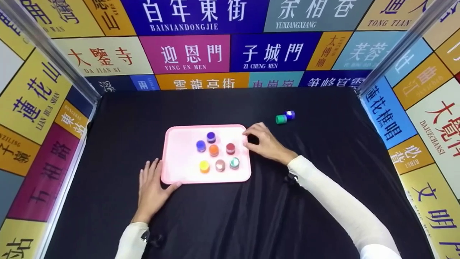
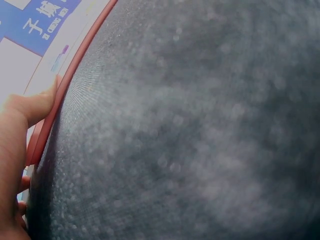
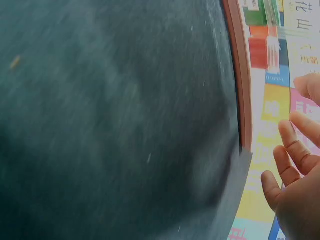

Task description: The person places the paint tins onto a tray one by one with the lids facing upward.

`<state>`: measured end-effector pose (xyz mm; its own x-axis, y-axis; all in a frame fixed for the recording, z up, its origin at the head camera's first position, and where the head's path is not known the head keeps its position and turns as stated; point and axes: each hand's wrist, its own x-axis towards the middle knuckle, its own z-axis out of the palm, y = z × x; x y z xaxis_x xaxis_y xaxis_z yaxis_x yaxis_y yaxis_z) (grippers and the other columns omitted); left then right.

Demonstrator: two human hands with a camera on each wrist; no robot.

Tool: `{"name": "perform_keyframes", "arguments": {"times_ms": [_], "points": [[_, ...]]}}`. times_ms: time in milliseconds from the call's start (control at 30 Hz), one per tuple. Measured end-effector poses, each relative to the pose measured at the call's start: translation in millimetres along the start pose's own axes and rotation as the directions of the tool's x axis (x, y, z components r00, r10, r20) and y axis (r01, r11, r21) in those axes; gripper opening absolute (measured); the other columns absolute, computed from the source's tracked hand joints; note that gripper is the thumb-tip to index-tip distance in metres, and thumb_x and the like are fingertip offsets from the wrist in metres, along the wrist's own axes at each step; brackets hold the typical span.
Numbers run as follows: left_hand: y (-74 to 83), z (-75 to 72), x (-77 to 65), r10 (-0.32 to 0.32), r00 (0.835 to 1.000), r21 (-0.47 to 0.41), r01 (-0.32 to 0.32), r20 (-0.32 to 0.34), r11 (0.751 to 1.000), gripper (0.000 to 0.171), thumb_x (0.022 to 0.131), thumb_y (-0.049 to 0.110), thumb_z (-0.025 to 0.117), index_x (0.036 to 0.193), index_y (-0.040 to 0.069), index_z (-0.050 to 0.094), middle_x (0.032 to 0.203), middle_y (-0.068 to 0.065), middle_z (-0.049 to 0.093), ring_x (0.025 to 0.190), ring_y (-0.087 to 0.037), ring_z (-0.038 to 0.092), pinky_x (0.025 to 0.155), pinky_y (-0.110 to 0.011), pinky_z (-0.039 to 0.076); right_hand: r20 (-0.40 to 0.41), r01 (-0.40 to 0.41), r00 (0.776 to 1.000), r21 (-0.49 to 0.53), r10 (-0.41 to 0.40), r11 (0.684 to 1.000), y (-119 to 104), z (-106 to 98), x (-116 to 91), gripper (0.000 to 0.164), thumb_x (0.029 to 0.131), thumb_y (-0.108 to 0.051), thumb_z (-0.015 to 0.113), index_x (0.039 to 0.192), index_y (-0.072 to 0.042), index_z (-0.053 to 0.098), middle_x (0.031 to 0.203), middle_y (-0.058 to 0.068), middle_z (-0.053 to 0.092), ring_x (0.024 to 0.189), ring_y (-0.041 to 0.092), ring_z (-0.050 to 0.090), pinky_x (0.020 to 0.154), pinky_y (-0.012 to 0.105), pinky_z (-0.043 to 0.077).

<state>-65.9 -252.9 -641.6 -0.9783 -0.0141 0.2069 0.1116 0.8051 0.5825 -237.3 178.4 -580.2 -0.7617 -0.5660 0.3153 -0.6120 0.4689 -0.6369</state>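
A pink tray (image 1: 179,153) bears several small jars with coloured lids, among them a yellow jar (image 1: 204,166), an orange jar (image 1: 214,150) and a dark red jar (image 1: 230,148). My left hand (image 1: 151,190) spans its front left corner, fingers straight along the left side and the thumb at the front rim. In the left wrist view that thumb (image 2: 42,105) lies against the tray's rim (image 2: 67,82). At the right rim is my right hand (image 1: 266,142), fingers bent and thumb apart, holding nothing. The right wrist view shows its fingers (image 3: 292,152) loosely spread.
Outside the tray, at the back right, a green jar (image 1: 281,119) and a blue jar (image 1: 289,115) lie close together. Black cloth (image 1: 305,216) covers the table, and it shows folds in front of the tray. Sign-printed panels (image 1: 185,54) stand around three sides.
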Motion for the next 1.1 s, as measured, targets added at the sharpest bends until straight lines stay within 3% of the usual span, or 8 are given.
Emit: {"name": "perform_keyframes", "arguments": {"times_ms": [500,733,1100], "points": [[-5.4,-3.6,-1.8,0.002,1.0,0.004,-0.002,-0.015,1.0,0.109,0.085,0.055,0.09,0.165,-0.002,0.045,0.173,-0.026,0.039,0.165,-0.051,0.02,0.135,-0.065,0.004,-0.139,-0.122,0.983,-0.01,0.119,0.992,40,-38,-27,0.034,0.092,-0.01,0.088,0.122,0.003,0.077,0.121,0.019,0.073,0.122,0.04,0.057,0.111,0.049,0.044],[-6.1,-4.3,-3.2,0.001,1.0,0.007,-0.001,-0.014,1.0,0.108,0.085,0.055,0.09,0.165,-0.003,0.045,0.173,-0.026,0.039,0.165,-0.05,0.02,0.135,-0.065,0.005,-0.197,-0.225,0.954,0.018,0.224,0.974,54,-56,-33,0.032,0.094,-0.01,0.087,0.122,0.003,0.078,0.127,0.019,0.075,0.126,0.039,0.057,0.114,0.048,0.043],[-0.8,-0.7,0.9,0.009,1.0,-0.006,-0.009,-0.012,1.0,0.107,0.085,0.056,0.09,0.163,-0.002,0.047,0.172,-0.026,0.04,0.165,-0.05,0.021,0.135,-0.066,0.006,-0.316,-0.295,0.906,0.002,0.28,0.956,86,-90,-46,0.033,0.091,-0.005,0.088,0.12,0.005,0.078,0.119,0.024,0.073,0.119,0.042,0.057,0.107,0.048,0.042]]}}
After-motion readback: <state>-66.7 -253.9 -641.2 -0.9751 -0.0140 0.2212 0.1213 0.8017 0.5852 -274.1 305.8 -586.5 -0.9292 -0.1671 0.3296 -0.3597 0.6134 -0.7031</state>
